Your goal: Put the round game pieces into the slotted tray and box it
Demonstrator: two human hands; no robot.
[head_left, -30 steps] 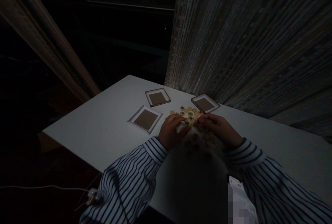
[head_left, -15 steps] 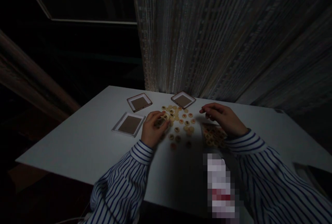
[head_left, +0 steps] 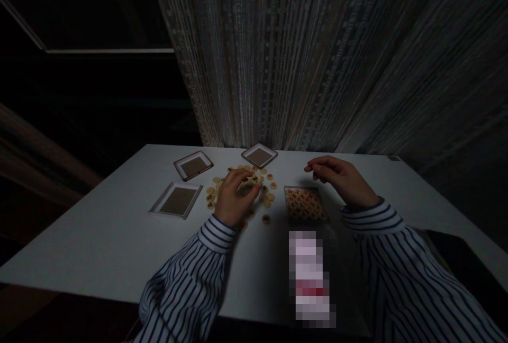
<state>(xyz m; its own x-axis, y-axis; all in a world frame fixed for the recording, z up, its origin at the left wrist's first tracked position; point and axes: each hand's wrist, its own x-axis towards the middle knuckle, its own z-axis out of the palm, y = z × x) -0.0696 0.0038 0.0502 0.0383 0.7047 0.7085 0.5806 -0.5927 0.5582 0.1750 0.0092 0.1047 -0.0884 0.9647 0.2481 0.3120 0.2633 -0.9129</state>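
Round wooden Chinese chess pieces (head_left: 210,198) with black or red characters lie in a loose spread on the white table (head_left: 99,247). Over this spread is my left hand (head_left: 234,197), its thumb and fingers curled around a few pieces (head_left: 254,179) at the fingertips. To the right, a shallow square box (head_left: 307,221) is filled with rows of pieces, red characters showing toward its far side. My right hand (head_left: 341,180) hovers beyond the box's right side, thumb and fingers pinched together; whether something small sits between them cannot be seen.
Three shallow trays with brown bottoms lie past the spread: a pale one (head_left: 190,210) at left, two dark-rimmed ones (head_left: 210,163) (head_left: 274,159) farther back. A blurred pale item (head_left: 309,269) is near the front edge. A patterned curtain (head_left: 254,68) hangs behind.
The view has shifted, so the table and trays appear farther left. Both hands have moved right relative to the table; the filled box, partly covered before, now shows almost whole.
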